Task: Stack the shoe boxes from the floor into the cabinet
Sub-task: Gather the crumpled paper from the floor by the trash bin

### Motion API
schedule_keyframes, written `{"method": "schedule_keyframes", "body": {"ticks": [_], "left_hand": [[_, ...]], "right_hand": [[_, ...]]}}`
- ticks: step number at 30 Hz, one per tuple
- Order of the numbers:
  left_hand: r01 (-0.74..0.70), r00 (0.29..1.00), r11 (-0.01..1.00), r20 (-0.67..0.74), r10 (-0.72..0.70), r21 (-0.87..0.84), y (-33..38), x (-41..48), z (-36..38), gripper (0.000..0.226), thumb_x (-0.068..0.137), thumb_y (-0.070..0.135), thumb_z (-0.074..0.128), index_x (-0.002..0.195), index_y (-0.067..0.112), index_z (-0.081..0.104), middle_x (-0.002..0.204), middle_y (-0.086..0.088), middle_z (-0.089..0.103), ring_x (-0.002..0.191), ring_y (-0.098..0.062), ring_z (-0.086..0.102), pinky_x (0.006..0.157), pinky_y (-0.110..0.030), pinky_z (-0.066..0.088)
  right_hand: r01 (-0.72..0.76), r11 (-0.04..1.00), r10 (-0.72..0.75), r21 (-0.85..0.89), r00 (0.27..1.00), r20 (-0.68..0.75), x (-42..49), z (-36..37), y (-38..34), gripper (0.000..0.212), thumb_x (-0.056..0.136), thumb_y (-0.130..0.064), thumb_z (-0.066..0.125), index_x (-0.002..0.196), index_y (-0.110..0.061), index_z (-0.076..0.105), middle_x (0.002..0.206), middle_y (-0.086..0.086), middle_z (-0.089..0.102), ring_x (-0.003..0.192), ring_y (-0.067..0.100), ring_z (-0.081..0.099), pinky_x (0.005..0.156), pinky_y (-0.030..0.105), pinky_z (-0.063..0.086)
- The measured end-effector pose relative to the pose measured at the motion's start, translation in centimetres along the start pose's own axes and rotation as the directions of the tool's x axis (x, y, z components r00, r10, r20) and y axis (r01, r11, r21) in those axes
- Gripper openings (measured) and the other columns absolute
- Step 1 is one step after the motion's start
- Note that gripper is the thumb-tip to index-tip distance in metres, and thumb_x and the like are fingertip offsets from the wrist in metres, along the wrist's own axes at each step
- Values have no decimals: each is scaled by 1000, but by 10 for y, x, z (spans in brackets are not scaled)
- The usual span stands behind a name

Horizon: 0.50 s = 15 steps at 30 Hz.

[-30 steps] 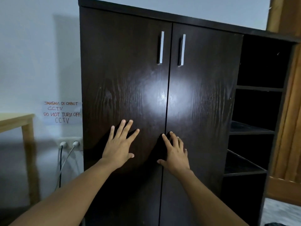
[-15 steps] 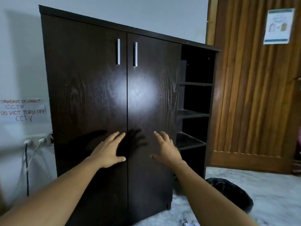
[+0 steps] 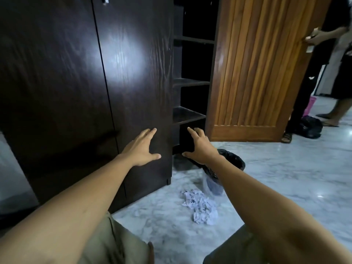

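Pale grey marbled floor (image 3: 285,178), with a ribbed orange-brown wooden door (image 3: 257,63) behind. The tall dark-brown wood-grain cabinet (image 3: 57,82) stands upright on the floor, long axis vertical. Its two front doors are closed and face the viewer, with open shelves (image 3: 188,115) on its right side. The left hand (image 3: 142,149) is flat and spread at the right-hand door; contact cannot be confirmed. The right hand (image 3: 200,147), fingers loosely extended, is before the lowest shelf bay. Neither holds anything. Crumpled white paper (image 3: 200,206) lies on the floor nearby.
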<state>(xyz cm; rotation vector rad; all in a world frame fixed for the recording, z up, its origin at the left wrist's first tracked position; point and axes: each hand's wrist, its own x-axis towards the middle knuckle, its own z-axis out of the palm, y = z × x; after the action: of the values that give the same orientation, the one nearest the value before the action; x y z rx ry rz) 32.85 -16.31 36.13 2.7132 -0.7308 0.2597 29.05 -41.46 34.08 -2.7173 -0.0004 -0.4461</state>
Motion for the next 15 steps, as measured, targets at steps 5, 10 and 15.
{"method": "schedule_keyframes", "body": {"ticks": [5, 10, 15], "left_hand": [[-93, 990, 994, 97, 98, -58, 25, 25, 48, 106, 83, 49, 73, 158, 26, 2, 165, 2, 6, 151, -19, 17, 114, -40, 33], [-163, 974, 980, 139, 179, -118, 36, 36, 102, 105, 84, 47, 73, 159, 22, 4, 165, 0, 8, 150, -20, 18, 115, -40, 33], [-186, 954, 970, 207, 217, -158, 33, 37, 177, 100, 84, 52, 69, 158, 20, 11, 163, -2, 18, 146, -20, 29, 113, -42, 35]], "right_hand": [[-125, 992, 125, 1, 992, 11, -27, 8, 45, 103, 79, -43, 79, 157, -25, 14, 160, 6, 13, 140, 37, 36, 107, 52, 44], [-231, 973, 231, -10, 973, -15, -62, 30, 82, 95, 80, -46, 76, 155, -27, 21, 157, 7, 21, 141, 37, 31, 107, 54, 42], [-334, 942, 334, 6, 942, 24, -97, 75, 122, 88, 87, -48, 69, 157, -22, 22, 159, 9, 22, 141, 34, 32, 109, 50, 40]]}}
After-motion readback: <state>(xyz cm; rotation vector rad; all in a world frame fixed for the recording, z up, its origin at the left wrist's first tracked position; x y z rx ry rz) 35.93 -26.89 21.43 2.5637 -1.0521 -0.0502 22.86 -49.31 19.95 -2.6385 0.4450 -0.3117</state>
